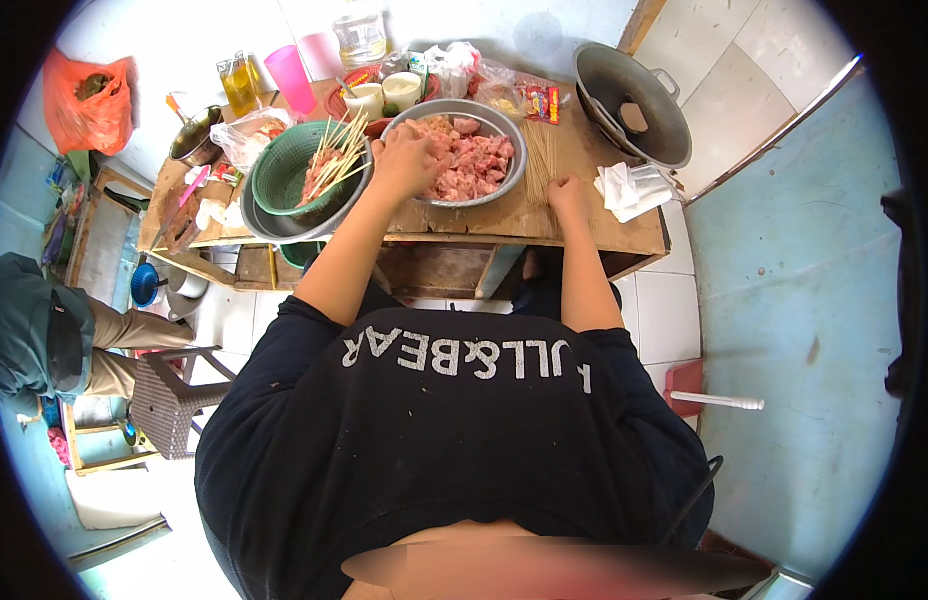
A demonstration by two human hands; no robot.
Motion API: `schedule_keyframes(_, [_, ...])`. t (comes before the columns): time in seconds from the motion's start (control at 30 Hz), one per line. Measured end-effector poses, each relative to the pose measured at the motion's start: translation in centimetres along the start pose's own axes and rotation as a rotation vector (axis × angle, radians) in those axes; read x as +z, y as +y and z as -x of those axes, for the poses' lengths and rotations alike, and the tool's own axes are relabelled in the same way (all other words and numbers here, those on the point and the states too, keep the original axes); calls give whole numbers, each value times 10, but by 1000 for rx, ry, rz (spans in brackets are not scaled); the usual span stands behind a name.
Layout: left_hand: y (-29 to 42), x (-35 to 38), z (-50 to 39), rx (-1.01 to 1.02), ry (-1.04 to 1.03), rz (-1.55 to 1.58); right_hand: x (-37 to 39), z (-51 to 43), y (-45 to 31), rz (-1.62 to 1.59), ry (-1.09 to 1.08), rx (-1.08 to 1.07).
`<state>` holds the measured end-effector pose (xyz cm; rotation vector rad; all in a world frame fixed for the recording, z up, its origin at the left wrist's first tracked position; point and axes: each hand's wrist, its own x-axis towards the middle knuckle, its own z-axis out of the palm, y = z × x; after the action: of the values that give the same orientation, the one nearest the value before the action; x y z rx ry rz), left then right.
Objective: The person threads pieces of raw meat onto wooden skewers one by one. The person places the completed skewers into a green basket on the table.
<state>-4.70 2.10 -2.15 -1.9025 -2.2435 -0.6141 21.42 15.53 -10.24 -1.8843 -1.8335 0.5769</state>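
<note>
A round metal basin [518, 161] holds cut pieces of raw meat [475, 166]. At its left rim, my left hand [407, 163] reaches in with the fingertips at the meat; whether it grips a piece cannot be told. My right hand [568, 196] rests at the lower end of a bundle of thin bamboo skewers [540, 154], right of the basin, its fingers bent and their grip unclear. Left of my left hand, a green plastic colander [272, 169] stands in a second metal basin [265, 225]. Skewers threaded with meat [325, 169] lie in the colander.
Two white cups [401, 91], a pink tumbler [291, 79] and an oil jug [239, 84] stand at the back of the wooden table [464, 223]. A wok [670, 127] is at the right, beside white tissues [621, 191]. A person [43, 337] stands far left, near a stool [167, 405].
</note>
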Motion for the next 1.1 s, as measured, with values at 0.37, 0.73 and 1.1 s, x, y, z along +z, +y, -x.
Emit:
schedule_keyframes(0.37, [6, 61, -70, 114, 34, -136, -1, 6, 25, -157, 93, -91])
schedule_keyframes(0.73, [-2, 84, -99, 289, 70, -418, -56, 55, 7, -1391, -659, 97])
schedule_keyframes(1.1, [9, 43, -86, 55, 171, -36, -86, 89, -13, -1452, -773, 53])
